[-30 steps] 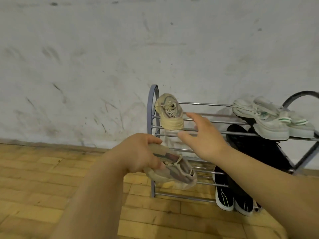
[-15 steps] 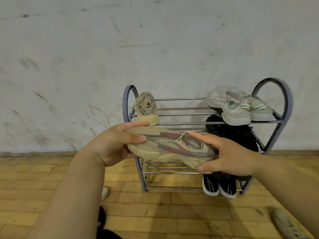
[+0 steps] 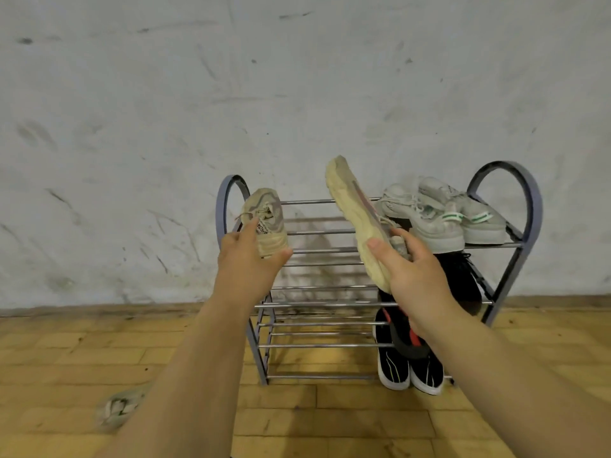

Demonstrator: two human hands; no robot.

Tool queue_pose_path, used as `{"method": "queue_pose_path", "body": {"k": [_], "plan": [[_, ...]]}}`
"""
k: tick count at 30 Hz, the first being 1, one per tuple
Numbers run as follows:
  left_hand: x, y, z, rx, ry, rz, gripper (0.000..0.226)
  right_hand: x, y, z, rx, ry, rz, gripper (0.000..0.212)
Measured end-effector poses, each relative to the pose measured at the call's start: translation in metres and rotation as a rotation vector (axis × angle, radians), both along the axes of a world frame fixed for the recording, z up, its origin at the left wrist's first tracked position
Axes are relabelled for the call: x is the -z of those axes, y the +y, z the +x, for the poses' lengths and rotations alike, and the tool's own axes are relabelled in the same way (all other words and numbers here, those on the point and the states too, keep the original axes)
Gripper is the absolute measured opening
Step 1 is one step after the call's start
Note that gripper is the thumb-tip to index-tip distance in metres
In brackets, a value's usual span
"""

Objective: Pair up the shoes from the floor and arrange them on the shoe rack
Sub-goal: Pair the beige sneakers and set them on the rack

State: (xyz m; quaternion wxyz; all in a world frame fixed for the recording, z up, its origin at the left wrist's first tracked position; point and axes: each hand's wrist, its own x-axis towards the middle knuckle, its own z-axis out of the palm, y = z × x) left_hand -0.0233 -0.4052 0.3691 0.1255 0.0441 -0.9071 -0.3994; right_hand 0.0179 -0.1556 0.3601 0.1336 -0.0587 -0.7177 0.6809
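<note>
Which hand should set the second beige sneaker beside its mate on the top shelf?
Right. The right hand grips the tilted beige sneaker by the free middle rails of the top shelf. The left hand holds its mate at the shelf's left end and can steady it.

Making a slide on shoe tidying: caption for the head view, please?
Right hand holds a beige sneaker tilted over the top shelf of the shoe rack; left hand grips its mate there.
</note>
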Motion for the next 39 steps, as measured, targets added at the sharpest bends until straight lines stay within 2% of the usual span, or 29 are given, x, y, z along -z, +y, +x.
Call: {"method": "queue_pose_path", "body": {"k": [4,7,9,12,15,18,20,22,26,28,31,34,39], "plan": [[0.009,0.005,-0.018,0.004,-0.043,-0.105,0.099,0.008,-0.015,-0.012,-0.021,-0.034,-0.056,0.042],[0.014,0.005,-0.028,-0.039,-0.069,-0.099,0.103,0.015,-0.025,-0.019,-0.005,-0.053,-0.031,0.032],[0.018,0.0,-0.033,-0.061,-0.037,-0.051,0.097,0.018,-0.03,-0.023,0.016,-0.043,0.021,0.032],[0.024,-0.008,-0.038,-0.091,0.068,0.04,0.078,0.015,-0.037,-0.028,0.066,0.008,0.146,0.054],[0.027,-0.013,-0.038,-0.126,0.126,0.048,0.066,0.011,-0.041,-0.044,0.143,0.073,0.332,0.067],[0.03,-0.014,-0.036,-0.15,0.165,0.055,0.062,0.016,-0.044,-0.058,0.159,0.031,0.565,0.079],[0.03,-0.015,-0.034,-0.183,0.178,0.027,0.063,0.024,-0.047,-0.055,0.103,0.009,0.774,0.082],[0.025,-0.017,-0.032,-0.224,0.182,-0.008,0.066,0.032,-0.045,-0.05,0.063,0.025,0.898,0.086],[0.015,-0.028,-0.029,-0.284,0.051,0.019,0.091,0.034,-0.036,-0.05,0.035,0.059,0.895,0.085],[0.02,-0.037,-0.032,-0.231,0.002,0.077,0.101,0.03,-0.038,-0.05,0.032,0.081,0.832,0.081],[0.031,-0.044,-0.037,-0.078,0.034,0.236,0.108,0.011,-0.059,-0.053,0.047,0.124,0.753,0.077],[0.032,-0.043,-0.039,-0.043,0.051,0.259,0.11,-0.008,-0.091,-0.074,0.092,0.144,0.768,0.078],[0.038,-0.05,-0.04,-0.014,0.081,0.279,0.108,0.001,-0.132,-0.099,-0.045,-0.071,0.942,0.078]]}}
